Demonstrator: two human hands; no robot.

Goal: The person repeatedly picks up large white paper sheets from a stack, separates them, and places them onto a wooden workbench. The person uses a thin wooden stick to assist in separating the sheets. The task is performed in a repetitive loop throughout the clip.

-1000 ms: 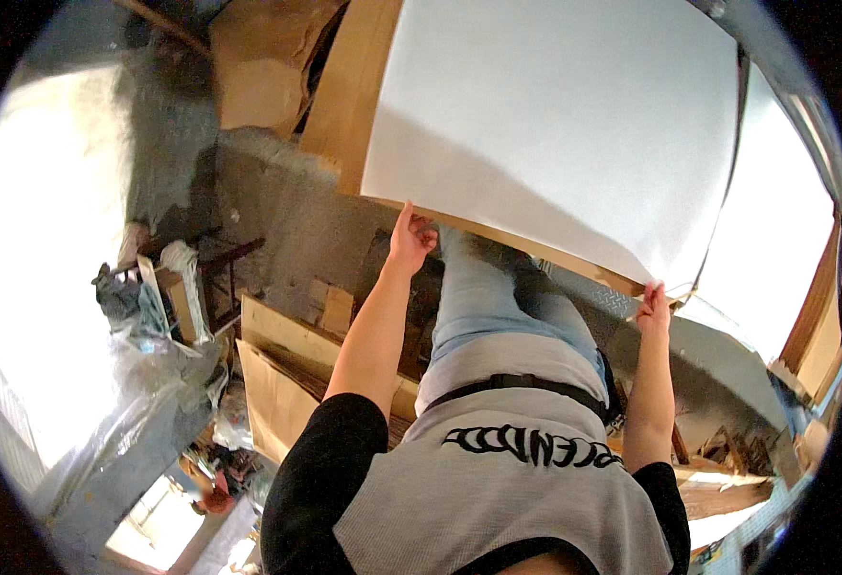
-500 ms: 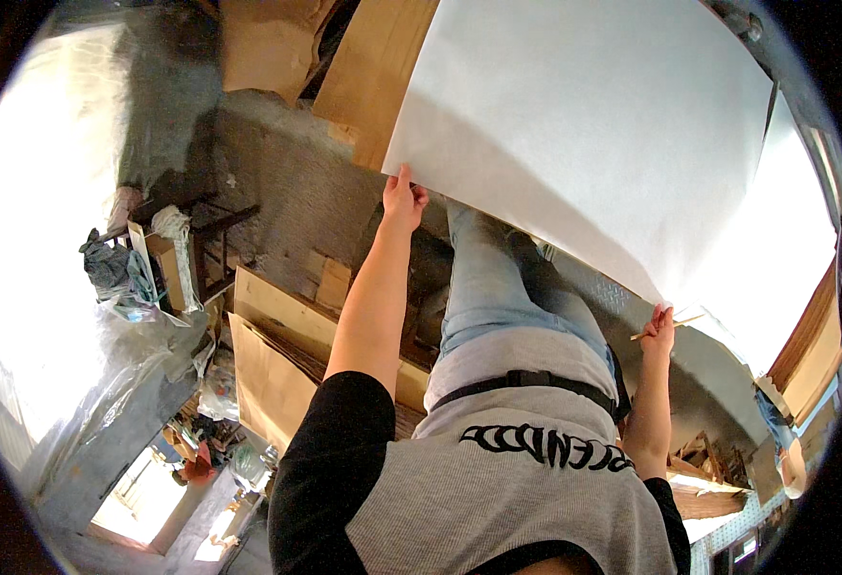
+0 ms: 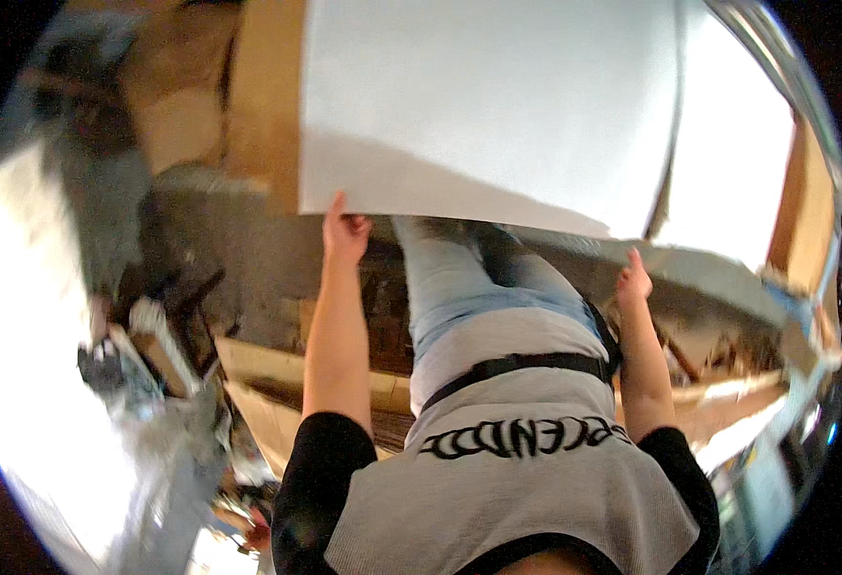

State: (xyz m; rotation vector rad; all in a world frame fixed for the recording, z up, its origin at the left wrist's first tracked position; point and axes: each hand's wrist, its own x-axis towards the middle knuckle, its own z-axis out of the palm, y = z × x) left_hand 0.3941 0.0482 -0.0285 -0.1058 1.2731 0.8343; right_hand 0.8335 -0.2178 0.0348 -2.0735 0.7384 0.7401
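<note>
A large white sheet (image 3: pixel 498 105) spreads across the upper middle, its near edge above my jeans. My left hand (image 3: pixel 346 235) is closed at its near left corner, thumb on top and fingers curled beneath the edge. Just below the near right edge, my right hand (image 3: pixel 635 280) has one finger pointing up and the others curled. It looks slightly apart from the sheet, and what those fingers hold, if anything, does not show. Brown board (image 3: pixel 266 105) runs along the sheet's left side. Right of a dark gap lies another white panel (image 3: pixel 732 144).
Cardboard sheets (image 3: pixel 258 383) stand at the lower left, near a blurred heap of boxes and plastic (image 3: pixel 148 359). A wooden edge (image 3: pixel 809 211) bounds the white panel at far right. Wood scraps (image 3: pixel 689 359) lie beyond my right forearm.
The white sheet's near edge now appears more level and further left. My right hand has come off its edge and shifted up; the thin yellowish stick in it no longer shows. My left hand keeps its corner.
</note>
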